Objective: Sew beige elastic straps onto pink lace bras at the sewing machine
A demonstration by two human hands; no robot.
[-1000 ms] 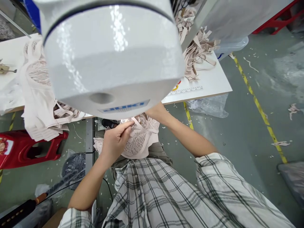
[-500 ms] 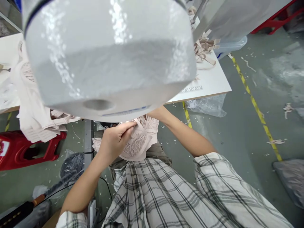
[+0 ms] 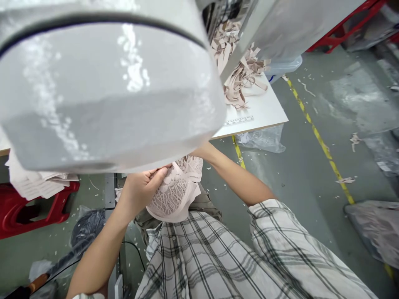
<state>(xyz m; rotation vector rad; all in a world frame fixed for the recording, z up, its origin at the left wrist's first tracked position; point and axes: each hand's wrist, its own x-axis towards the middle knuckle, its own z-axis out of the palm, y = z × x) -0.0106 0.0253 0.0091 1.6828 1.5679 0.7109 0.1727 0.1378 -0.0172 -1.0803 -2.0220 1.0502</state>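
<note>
A pale pink lace bra point(image 3: 170, 199) hangs at the near edge of the machine, one cup facing me above my lap. My left hand point(image 3: 141, 185) grips its upper left edge, thumb laid along the top and fingertips partly covered. Only the wrist end of my right hand point(image 3: 202, 150) shows, at the bra's upper right; its fingers are hidden behind the big light grey machine head point(image 3: 118, 112). That housing also covers the far part of the bra.
Beige strap pieces point(image 3: 241, 79) lie piled on the white table point(image 3: 271, 108), near a clear ruler point(image 3: 239, 120). Pale fabric pieces point(image 3: 37, 182) hang over a red stool point(image 3: 59, 207) at left. Plastic-wrapped bundles point(image 3: 374, 232) sit on the floor at right.
My view has shifted, so the machine head sits further left and lower, and more of the strap pile shows. My left hand stays on the bra, and the cup faces me more fully.
</note>
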